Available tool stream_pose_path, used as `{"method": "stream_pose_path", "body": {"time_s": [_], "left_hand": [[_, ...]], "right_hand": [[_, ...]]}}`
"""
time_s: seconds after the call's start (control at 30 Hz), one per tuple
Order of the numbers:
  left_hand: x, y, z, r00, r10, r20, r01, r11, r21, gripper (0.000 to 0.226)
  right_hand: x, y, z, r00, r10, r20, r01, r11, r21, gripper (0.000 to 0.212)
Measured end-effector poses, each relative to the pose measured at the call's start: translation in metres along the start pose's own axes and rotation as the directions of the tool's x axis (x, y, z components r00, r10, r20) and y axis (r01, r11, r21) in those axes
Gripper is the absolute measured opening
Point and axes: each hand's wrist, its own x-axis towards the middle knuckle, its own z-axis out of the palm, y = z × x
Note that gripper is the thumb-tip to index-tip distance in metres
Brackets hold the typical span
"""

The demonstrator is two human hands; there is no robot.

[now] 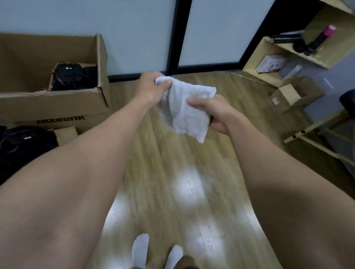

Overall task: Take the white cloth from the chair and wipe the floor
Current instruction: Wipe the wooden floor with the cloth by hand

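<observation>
Nearest the camera, two feet in white socks [140, 251] stand on the wooden floor [169, 166], which runs forward from them with pale glare patches on its boards. Both bare arms reach out over that floor, and the white cloth [185, 111] is already off the chair and held in the air between the two hands, well above the boards. The left hand [152, 87] pinches the cloth's upper far corner, fingers closed on it. The right hand [215, 114] clamps its near right edge, also closed, and sits slightly nearer the body. The cloth hangs from these two grips, its long axis slanting from upper left to a loose lower corner that points down at the floor. The wiping surface therefore lies straight below and ahead of the hands; the coming move looks like a descent. Farther left is an open cardboard box [44, 99]; to the right, a wooden shelf [308, 51].
</observation>
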Motion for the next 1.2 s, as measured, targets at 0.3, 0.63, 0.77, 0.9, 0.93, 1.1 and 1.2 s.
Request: {"method": "stream_pose_path", "body": {"time_s": [0.3, 0.63, 0.77, 0.9, 0.93, 1.1, 1.2], "left_hand": [[0.072, -0.044, 0.103, 0.964, -0.243, -0.105, 0.246, 0.969, 0.011, 0.02], [0.136, -0.176, 0.224, 0.856, -0.504, -0.118, 0.486, 0.861, -0.15, 0.033], [0.156, -0.267, 0.283, 0.753, -0.649, -0.105, 0.628, 0.757, -0.18, 0.065], [0.168, -0.375, 0.357, 0.668, -0.743, 0.035, 0.719, 0.632, -0.29, 0.048], [0.169, -0.4, 0.376, 0.651, -0.754, 0.087, 0.732, 0.593, -0.337, 0.046], [0.186, -0.511, 0.459, 0.63, -0.768, 0.113, 0.709, 0.51, -0.487, 0.033], [0.204, -0.565, 0.491, 0.651, -0.757, 0.044, 0.643, 0.52, -0.562, 0.012]], "right_hand": [[0.126, 0.041, -0.031, 0.988, 0.156, -0.001, -0.152, 0.961, -0.231, 0.026], [0.252, 0.165, -0.047, 0.998, 0.057, 0.029, -0.042, 0.924, -0.379, 0.024], [0.304, 0.249, -0.049, 0.997, -0.013, 0.07, 0.04, 0.912, -0.409, 0.023], [0.372, 0.363, -0.046, 0.995, -0.034, 0.098, 0.076, 0.882, -0.465, 0.024], [0.388, 0.394, -0.044, 0.992, -0.025, 0.122, 0.082, 0.864, -0.497, 0.021], [0.473, 0.523, -0.042, 0.958, -0.112, 0.266, 0.274, 0.638, -0.72, 0.073], [0.521, 0.58, -0.042, 0.939, -0.122, 0.32, 0.34, 0.442, -0.83, 0.087]]}}
